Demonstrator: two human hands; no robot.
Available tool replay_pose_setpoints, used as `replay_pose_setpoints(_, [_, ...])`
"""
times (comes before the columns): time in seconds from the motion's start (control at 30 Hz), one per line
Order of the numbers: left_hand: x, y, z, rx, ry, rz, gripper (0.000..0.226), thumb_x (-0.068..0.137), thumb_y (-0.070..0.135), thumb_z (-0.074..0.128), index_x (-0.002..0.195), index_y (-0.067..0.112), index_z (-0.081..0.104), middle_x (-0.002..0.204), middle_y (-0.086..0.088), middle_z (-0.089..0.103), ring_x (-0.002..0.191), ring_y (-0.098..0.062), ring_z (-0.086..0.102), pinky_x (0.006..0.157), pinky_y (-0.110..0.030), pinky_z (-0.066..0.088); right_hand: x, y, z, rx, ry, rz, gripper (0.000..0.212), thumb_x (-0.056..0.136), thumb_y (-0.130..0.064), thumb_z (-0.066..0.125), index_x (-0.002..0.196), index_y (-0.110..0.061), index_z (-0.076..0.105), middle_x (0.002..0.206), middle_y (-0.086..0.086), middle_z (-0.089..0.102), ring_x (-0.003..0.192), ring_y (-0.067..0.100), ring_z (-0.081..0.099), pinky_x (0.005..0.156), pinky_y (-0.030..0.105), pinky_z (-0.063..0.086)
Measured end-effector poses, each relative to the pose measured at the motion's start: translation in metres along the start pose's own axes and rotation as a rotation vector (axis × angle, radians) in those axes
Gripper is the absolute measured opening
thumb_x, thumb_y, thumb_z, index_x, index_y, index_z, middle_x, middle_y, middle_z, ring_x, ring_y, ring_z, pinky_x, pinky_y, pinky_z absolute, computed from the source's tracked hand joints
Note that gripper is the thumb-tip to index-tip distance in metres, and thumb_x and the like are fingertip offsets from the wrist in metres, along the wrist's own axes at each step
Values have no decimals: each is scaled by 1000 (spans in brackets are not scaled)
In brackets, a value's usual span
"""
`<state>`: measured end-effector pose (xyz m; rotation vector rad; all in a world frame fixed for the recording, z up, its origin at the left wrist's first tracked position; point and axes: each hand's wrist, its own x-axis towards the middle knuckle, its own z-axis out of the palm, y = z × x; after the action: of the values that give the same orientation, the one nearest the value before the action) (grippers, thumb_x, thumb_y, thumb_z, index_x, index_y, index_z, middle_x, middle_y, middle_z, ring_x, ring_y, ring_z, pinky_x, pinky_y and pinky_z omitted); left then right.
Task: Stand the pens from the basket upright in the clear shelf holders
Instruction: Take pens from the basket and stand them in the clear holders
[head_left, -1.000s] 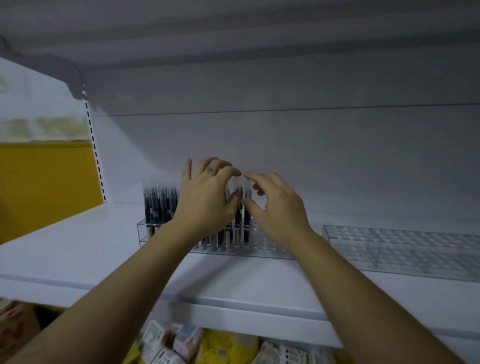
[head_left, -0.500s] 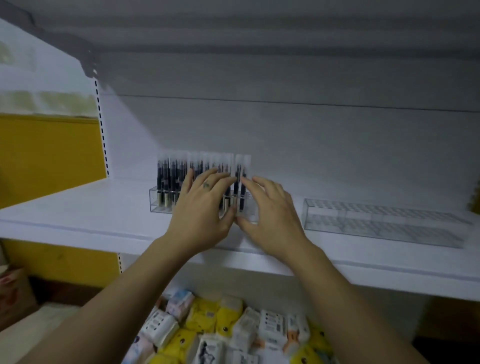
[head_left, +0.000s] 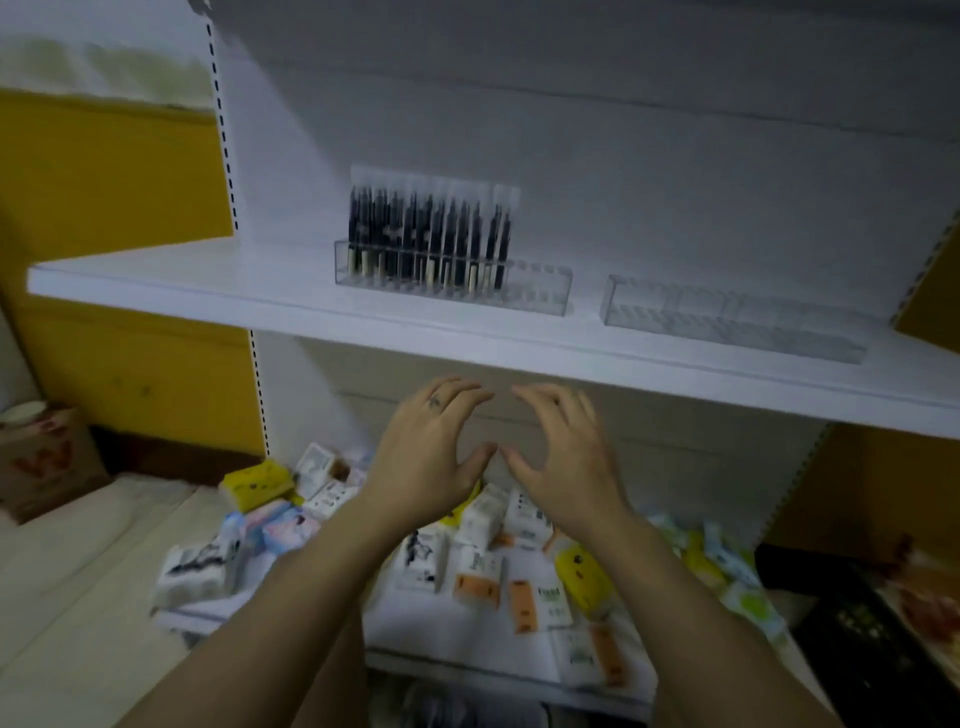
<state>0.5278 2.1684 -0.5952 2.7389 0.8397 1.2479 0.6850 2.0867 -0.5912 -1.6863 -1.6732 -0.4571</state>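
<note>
Several black pens (head_left: 431, 234) stand upright in a clear holder (head_left: 540, 291) on the white shelf (head_left: 208, 280); the holder's right end holds none. A second clear holder (head_left: 727, 322) lies to its right with no pens in it. Both my hands hang below the shelf's front edge, apart from the holders. My left hand (head_left: 431, 452) and my right hand (head_left: 561, 457) have relaxed, spread fingers and hold nothing; their thumbs nearly meet. A dark basket (head_left: 878, 639) shows at the lower right, blurred.
The lower shelf (head_left: 467, 639) carries several small packets in white, yellow and orange. A cardboard box (head_left: 47, 462) stands at the far left on the floor. Yellow wall panels flank the shelving unit.
Both hands have left the pens and the holder and dropped below the shelf edge. The view has tilted down, showing the lower shelf.
</note>
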Motion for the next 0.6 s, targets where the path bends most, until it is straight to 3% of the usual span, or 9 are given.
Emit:
replay_pose_setpoints(0.23, [-70, -10, 66, -56, -270, -157, 66, 80, 56, 49, 133, 16, 54, 135, -4, 55, 131, -28, 44, 108, -41, 36, -74, 27, 45, -35, -364, 198, 60, 86, -37, 66, 140, -22, 45, 140, -3, 43, 131, 18, 34, 109, 31, 25])
replay_pose_setpoints(0.47, [-131, -13, 135, -81, -576, -360, 64, 89, 44, 61, 145, 21, 37, 149, 0, 39, 142, -23, 26, 115, -41, 23, -156, 62, 102, -8, -690, 394, 62, 90, -41, 61, 144, -23, 39, 147, 0, 37, 135, 22, 33, 110, 33, 29])
replay_pose_setpoints(0.6, [-176, -19, 170, -147, -709, -504, 65, 87, 40, 64, 143, 20, 40, 144, -3, 45, 137, -24, 34, 112, -37, 30, -209, 76, 135, 62, -863, 583, 54, 90, -40, 61, 139, -23, 44, 138, 3, 43, 127, 25, 41, 102, 35, 38])
